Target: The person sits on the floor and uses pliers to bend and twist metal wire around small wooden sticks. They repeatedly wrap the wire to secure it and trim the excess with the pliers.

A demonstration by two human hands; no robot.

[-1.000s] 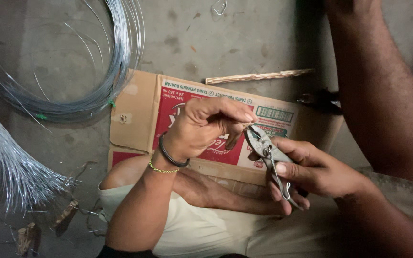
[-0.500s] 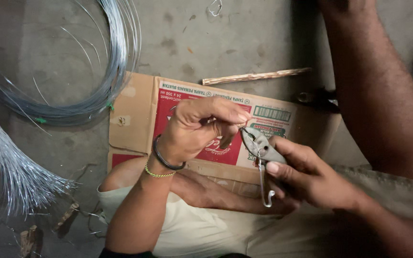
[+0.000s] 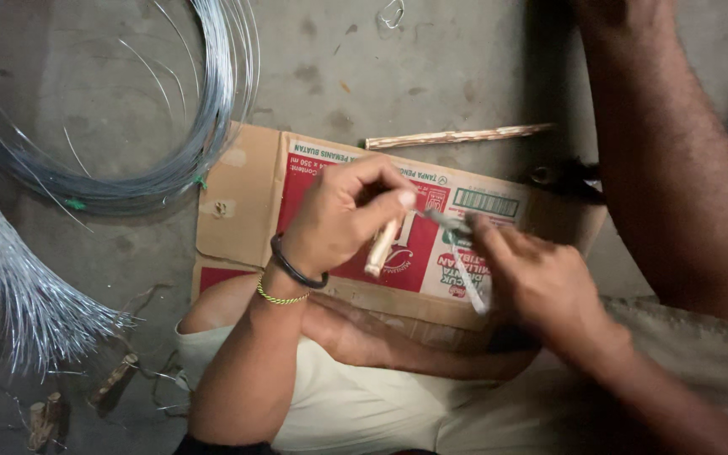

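We hold a short wooden stick (image 3: 381, 244) in our left hand (image 3: 339, 221), the fingers (image 3: 381, 179) clenched around its upper end so that the stick hangs down and slightly leftward over the flattened cardboard box (image 3: 246, 202). Our right hand (image 3: 541, 282) grips a pair of pliers (image 3: 457, 253); its fingers (image 3: 486, 232) are closed over the handles, and the tool is blurred, so we cannot tell how its jaws stand. The pliers' head lies just beside the top of the stick, near our left thumb. The left wrist carries a black band (image 3: 295, 268) and a thin gold bracelet (image 3: 280, 297).

The box lies on the concrete floor (image 3: 339, 59), over our legs. A longer wooden stick (image 3: 457, 135) lies on the floor just beyond the box's far edge. A large coil of wire (image 3: 170, 160) lies at upper left, and a bundle of cut straight wires (image 3: 18, 286) fans out at the left edge. Small wooden offcuts (image 3: 111, 381) lie at lower left.
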